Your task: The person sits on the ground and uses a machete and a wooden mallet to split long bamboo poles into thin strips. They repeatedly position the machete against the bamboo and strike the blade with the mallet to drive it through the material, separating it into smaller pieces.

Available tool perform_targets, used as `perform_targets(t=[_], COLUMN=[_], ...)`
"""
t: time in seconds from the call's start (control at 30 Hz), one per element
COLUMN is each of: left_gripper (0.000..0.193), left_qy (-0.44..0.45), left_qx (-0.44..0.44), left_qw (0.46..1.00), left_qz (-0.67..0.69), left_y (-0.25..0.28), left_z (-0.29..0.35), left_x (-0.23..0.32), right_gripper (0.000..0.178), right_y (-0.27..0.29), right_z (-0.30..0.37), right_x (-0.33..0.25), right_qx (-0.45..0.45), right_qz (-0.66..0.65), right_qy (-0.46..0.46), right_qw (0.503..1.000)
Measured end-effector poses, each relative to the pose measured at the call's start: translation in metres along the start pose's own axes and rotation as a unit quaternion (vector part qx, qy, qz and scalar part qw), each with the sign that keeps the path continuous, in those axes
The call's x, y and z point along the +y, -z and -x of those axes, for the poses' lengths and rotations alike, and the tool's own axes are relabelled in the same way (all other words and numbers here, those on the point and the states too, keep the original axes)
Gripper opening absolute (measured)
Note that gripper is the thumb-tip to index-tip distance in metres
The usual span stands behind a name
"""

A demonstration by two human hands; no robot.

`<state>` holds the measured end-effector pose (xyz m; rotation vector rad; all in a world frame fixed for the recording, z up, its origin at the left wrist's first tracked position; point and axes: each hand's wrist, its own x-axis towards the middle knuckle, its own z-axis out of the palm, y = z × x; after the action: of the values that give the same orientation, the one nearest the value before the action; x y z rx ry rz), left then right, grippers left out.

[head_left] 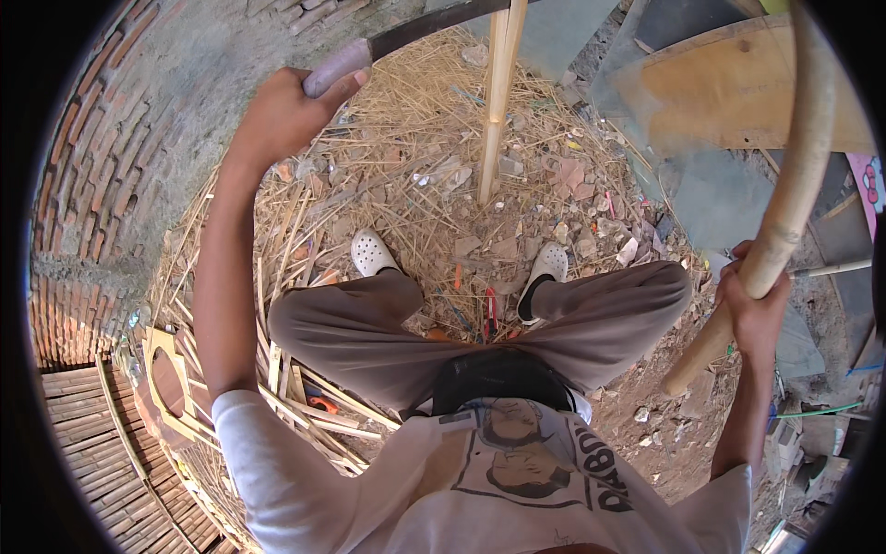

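My left hand [281, 115] is closed round the pale purple-grey handle [337, 69] of a large knife, like a machete. Its long dark blade [425, 30] reaches to the right and meets an upright piece of split bamboo [496, 102] near the top edge. The bamboo's lower end stands on the littered ground in front of my feet. On the right, my right hand [752, 309] grips a thick, pale bamboo pole [784, 212] near its lower part. That pole looks bent in this view, and its upper end runs out of the picture.
Bamboo shavings [406, 102] and rubble [572, 175] cover the ground. Cut strips [323, 429] lie beside my left leg, and a red tool [490, 309] lies between my legs. A brick wall [97, 148] stands left; a wooden board [720, 88] leans at the far right.
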<state>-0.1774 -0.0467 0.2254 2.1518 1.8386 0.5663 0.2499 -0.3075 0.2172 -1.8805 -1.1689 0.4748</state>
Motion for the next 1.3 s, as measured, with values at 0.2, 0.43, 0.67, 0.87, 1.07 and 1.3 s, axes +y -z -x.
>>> perform_targets(t=[0.2,0.43,0.67,0.87,1.07,1.3], left_gripper=[0.076,0.078,0.072,0.070,0.071,0.071], left_qy=[-0.011,0.018,-0.003,-0.023,-0.003,-0.031], left_qx=[-0.029,-0.019,-0.028,-0.039,-0.040,-0.039], left_qw=[1.000,1.000,0.999,0.999,0.999,0.999], left_qz=[-0.003,0.005,0.020,-0.022,-0.003,-0.013], left_y=[0.004,-0.011,-0.011,-0.003,-0.016,-0.023], left_z=[-0.007,-0.017,-0.009,-0.007,-0.006,-0.014], left_x=[-0.006,-0.024,-0.008,-0.003,-0.002,0.003], right_gripper=[0.032,0.065,0.049,0.049,0.049,0.035], right_y=[-0.010,0.056,-0.052,-0.034,0.013,-0.048], right_z=[0.023,0.024,0.014,0.012,0.008,0.024], right_x=[0.015,-0.040,0.014,0.016,-0.057,0.034], right_qx=[-0.180,0.147,0.002,-0.156,0.101,-0.077], right_qz=[0.062,-0.126,-0.019,-0.093,-0.116,0.019], right_qy=[-0.129,0.029,0.081,-0.128,0.056,0.036], right_qw=[0.973,0.981,0.997,0.975,0.987,0.996])
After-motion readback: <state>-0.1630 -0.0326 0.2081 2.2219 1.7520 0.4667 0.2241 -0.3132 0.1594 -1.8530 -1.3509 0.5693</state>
